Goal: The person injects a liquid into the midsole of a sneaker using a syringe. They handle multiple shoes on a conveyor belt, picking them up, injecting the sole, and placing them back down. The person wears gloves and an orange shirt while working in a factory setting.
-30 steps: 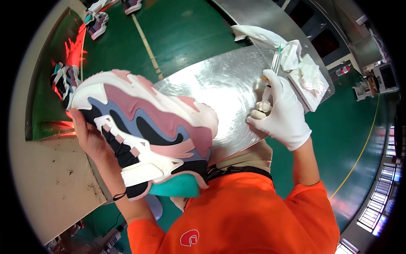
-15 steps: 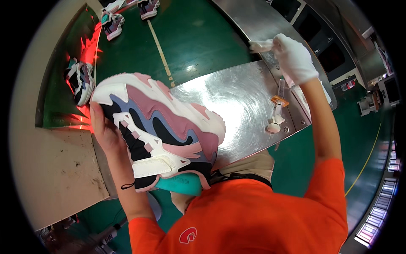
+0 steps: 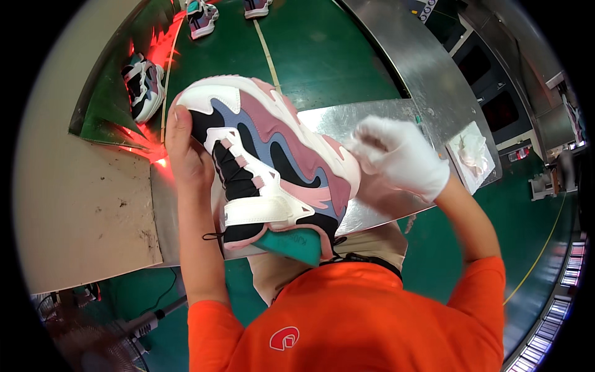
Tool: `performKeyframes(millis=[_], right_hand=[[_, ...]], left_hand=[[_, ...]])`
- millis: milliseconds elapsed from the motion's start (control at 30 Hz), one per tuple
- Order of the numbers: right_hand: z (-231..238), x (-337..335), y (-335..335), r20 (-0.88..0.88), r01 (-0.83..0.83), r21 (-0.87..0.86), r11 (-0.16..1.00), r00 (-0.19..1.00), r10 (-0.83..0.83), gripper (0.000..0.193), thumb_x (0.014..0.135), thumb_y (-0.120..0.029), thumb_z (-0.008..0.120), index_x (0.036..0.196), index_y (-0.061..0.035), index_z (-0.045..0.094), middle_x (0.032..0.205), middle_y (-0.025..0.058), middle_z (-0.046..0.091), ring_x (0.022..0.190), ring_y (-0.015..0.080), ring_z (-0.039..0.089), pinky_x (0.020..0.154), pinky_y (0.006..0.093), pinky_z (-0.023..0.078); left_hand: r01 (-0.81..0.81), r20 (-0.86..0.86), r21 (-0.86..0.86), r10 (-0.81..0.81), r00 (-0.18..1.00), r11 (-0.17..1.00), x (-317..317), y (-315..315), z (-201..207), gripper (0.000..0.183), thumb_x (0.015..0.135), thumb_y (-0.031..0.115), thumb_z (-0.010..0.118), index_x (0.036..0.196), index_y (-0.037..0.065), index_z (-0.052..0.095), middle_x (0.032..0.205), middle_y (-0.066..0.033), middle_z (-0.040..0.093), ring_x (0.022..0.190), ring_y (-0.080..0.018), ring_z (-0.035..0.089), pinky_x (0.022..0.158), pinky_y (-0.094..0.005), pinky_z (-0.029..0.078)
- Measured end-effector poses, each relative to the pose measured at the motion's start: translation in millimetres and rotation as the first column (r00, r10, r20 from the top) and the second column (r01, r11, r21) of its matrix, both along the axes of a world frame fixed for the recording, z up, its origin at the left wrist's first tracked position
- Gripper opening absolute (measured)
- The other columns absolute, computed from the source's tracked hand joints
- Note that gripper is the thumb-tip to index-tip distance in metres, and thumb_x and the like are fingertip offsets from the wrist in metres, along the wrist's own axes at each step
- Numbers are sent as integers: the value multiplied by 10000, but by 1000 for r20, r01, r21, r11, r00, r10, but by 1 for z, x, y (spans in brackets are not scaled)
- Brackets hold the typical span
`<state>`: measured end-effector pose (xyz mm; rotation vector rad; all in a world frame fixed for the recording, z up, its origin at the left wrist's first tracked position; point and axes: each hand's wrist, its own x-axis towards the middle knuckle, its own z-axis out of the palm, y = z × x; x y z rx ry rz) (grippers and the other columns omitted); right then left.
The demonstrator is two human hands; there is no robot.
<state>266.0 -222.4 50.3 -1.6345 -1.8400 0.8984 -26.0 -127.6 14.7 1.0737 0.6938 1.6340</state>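
A chunky sneaker (image 3: pixel 271 146) in white, pink, mauve, blue and black is held up on its side, toe toward the upper left. Gripping its toe is my bare left hand (image 3: pixel 189 158), the thumb on the upper near the toe; the other fingers are hidden beneath. A teal shoe last (image 3: pixel 291 246) fills the ankle opening. In a white glove, my right hand (image 3: pixel 403 155) is at the sole edge near the heel, its fingers curled together. What those fingers hold, if anything, is hidden and blurred.
Beneath the sneaker is a shiny metal plate (image 3: pixel 328 121), beside a green conveyor belt (image 3: pixel 322 68). More sneakers stand on the belt, one (image 3: pixel 145 90) in red light at the left. A white cloth (image 3: pixel 474 152) lies on the right ledge. A beige board (image 3: pixel 93 217) borders the left.
My gloved right hand has come down and left from the far ledge to the sneaker's heel. The sneaker and my left hand have shifted slightly up and right in the view.
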Motion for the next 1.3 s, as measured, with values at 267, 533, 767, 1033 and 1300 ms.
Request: performKeyframes(millis=[267,533,767,1033,1300], right_hand=[[-2,-37,0,290,-284,604,744,949,127,181,761,-49,663,928,-86,607,831,88,616,706,300,626,592,361,504],[23,17,-12,16,-192,386,902,979,202,255,763,40,638,1000,-53,652,818,65,622,686,194,622,655,285,499],[55,174,88,227,417,554,721,757,-613,205,842,-110,670,1016,-10,625,774,73,652,678,127,603,654,271,504],[54,148,13,804,459,68,886,501,-321,171,829,-131,646,932,5,645,902,226,655,819,370,624,765,416,500],[17,95,-64,694,-113,-161,981,693,194,1145,401,-144,908,1404,-128,356,1230,159,482,1060,379,555,879,417,494]], left_hand=[[39,-29,46,-37,999,998,4,0,2,406,995,300,518,1227,-32,528,1157,-133,621,1056,-209,610,933,-336,476],[-3,-2,24,3,1000,1000,-2,-2,1,371,996,254,519,1241,-24,524,1156,-131,622,1063,-200,602,942,-334,466],[20,-32,19,-20,999,1000,4,4,-2,385,1002,283,502,1252,-9,525,1173,-106,613,1091,-194,584,960,-328,441],[60,-89,30,-58,994,998,2,-3,1,426,1019,347,458,1269,8,521,1199,-85,599,1117,-179,565,958,-314,429],[53,-78,32,-50,996,998,1,-3,4,417,1024,327,451,1289,11,512,1202,-81,598,1114,-176,569,958,-310,437]])
